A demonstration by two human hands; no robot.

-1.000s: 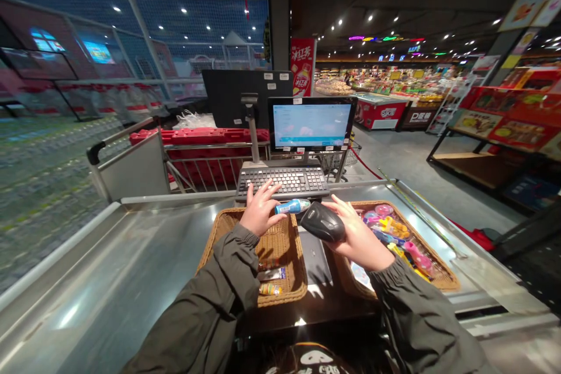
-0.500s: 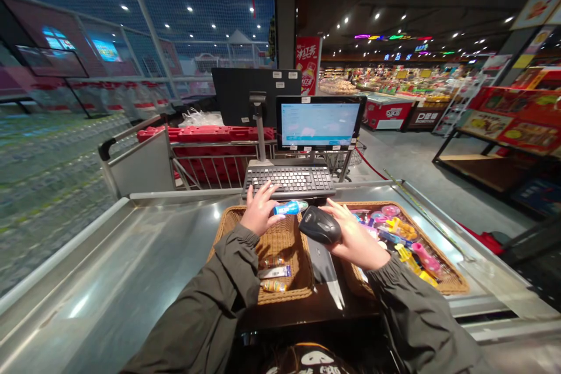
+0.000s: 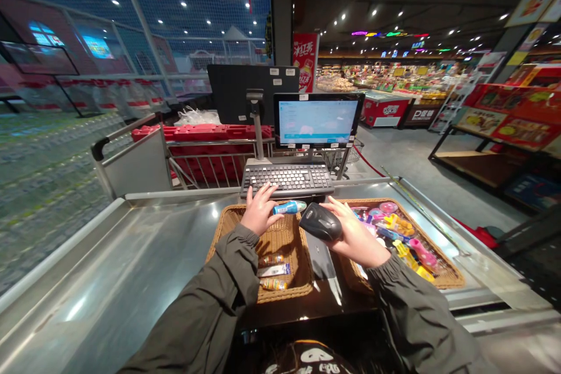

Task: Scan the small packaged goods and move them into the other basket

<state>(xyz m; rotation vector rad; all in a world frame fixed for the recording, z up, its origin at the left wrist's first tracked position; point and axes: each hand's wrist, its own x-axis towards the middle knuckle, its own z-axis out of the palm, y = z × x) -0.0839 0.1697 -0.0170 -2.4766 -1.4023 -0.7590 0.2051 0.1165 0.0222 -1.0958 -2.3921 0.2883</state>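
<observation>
Over the left wicker basket (image 3: 307, 269), my left hand (image 3: 259, 211) is closed on a small blue tube-shaped item (image 3: 289, 207) with a pale, tapered tip pointing right. My right hand (image 3: 357, 236) grips a black handheld barcode scanner (image 3: 319, 222), its head facing the blue item, close by but apart from it. Several small packaged items (image 3: 274, 270) lie in the bottom of the left basket. Beneath and beyond my right hand is the right wicker basket (image 3: 456, 280), filled with colourful plastic toys (image 3: 407, 245).
A black keyboard (image 3: 287, 178) sits just beyond my hands, below a lit monitor (image 3: 318, 120). Another screen (image 3: 252, 93) stands behind it, its back toward me. The metal counter (image 3: 144, 257) stretches to the left. A thin green stick (image 3: 421, 210) lies at the right.
The camera view has shifted slightly. Both hands keep nearly the same pose, with the blue item and the scanner still held facing each other.
</observation>
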